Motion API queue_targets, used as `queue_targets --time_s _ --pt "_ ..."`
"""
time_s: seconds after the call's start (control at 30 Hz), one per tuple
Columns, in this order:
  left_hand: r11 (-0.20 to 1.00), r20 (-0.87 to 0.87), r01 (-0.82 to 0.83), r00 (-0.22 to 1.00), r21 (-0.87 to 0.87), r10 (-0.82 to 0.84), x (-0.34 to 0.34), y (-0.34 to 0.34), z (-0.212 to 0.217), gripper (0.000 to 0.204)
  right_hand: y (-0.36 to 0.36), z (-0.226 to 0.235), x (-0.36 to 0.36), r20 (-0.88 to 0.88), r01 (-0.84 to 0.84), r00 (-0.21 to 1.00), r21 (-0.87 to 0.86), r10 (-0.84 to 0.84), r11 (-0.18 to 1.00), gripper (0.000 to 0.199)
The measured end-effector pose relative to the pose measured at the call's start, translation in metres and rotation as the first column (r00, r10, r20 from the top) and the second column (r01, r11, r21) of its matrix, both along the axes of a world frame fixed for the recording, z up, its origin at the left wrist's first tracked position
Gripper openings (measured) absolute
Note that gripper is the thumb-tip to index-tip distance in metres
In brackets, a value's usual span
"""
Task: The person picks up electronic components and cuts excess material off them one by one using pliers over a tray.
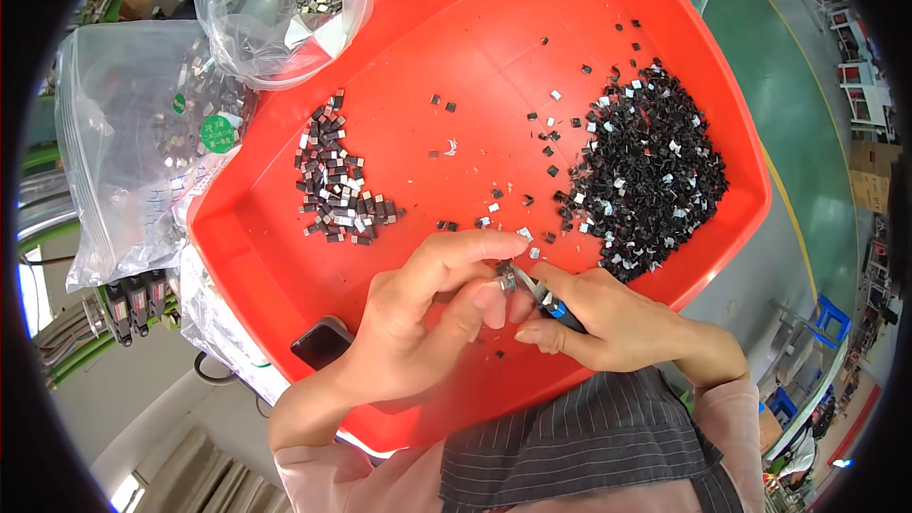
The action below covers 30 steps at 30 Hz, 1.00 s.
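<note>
Over the near part of the red tray point(456, 28), my two hands meet. My left hand point(404, 323) is closed, pinching a small metallic piece point(506, 279) between thumb and fingers. In the grip of my right hand point(622, 318) is a small hand tool point(560, 310) with a metal tip and a blue-and-black handle; its tip touches or nearly touches the piece. Its exact kind is partly hidden by my fingers. Left of centre in the tray lies a group of small black-and-silver rectangular pieces point(334, 180). A big heap of tiny black and white scraps point(655, 171) fills the right side.
Loose scraps point(551, 150) are scattered between the two piles. A dark rounded device point(323, 342) lies at the tray's near left edge. Clear plastic bags with small metal parts, one open bag point(275, 28) and one zip bag point(114, 133), stand at the left and far left.
</note>
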State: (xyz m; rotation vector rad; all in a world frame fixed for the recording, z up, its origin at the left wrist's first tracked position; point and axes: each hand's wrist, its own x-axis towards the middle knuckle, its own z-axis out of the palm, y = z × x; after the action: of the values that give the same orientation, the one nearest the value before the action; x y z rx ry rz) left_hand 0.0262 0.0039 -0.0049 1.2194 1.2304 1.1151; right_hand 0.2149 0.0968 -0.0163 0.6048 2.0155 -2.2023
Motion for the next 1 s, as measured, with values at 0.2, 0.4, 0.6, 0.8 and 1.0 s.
queue_targets --time_s 0.2,0.4,0.6,0.8,1.0 --pt "0.982 -0.132 -0.008 0.991 0.188 0.034 0.003 -0.003 0.0 0.025 0.007 0.002 0.004 0.133 0.134 0.985 -0.206 -0.108 0.969 0.024" --pt "0.994 0.079 -0.093 0.992 -0.05 0.097 0.002 0.0 0.0 0.024 0.004 -0.001 0.003 -0.03 -0.017 0.999 0.039 0.018 0.999 0.029" --pt "0.993 0.198 -0.029 0.979 -0.114 0.052 -0.002 -0.003 0.0 0.024 0.002 -0.003 0.002 0.001 -0.009 1.0 0.209 0.009 0.978 0.029" --pt "0.985 0.256 -0.021 0.964 -0.171 0.065 -0.003 -0.002 0.001 0.021 0.002 -0.001 0.001 0.116 -0.081 0.992 0.242 0.054 0.967 0.027" --pt "0.881 0.581 0.016 0.758 -0.473 0.298 -0.006 0.003 0.008 0.016 0.009 0.01 0.004 0.082 0.041 0.996 -0.181 -0.027 0.983 0.021"
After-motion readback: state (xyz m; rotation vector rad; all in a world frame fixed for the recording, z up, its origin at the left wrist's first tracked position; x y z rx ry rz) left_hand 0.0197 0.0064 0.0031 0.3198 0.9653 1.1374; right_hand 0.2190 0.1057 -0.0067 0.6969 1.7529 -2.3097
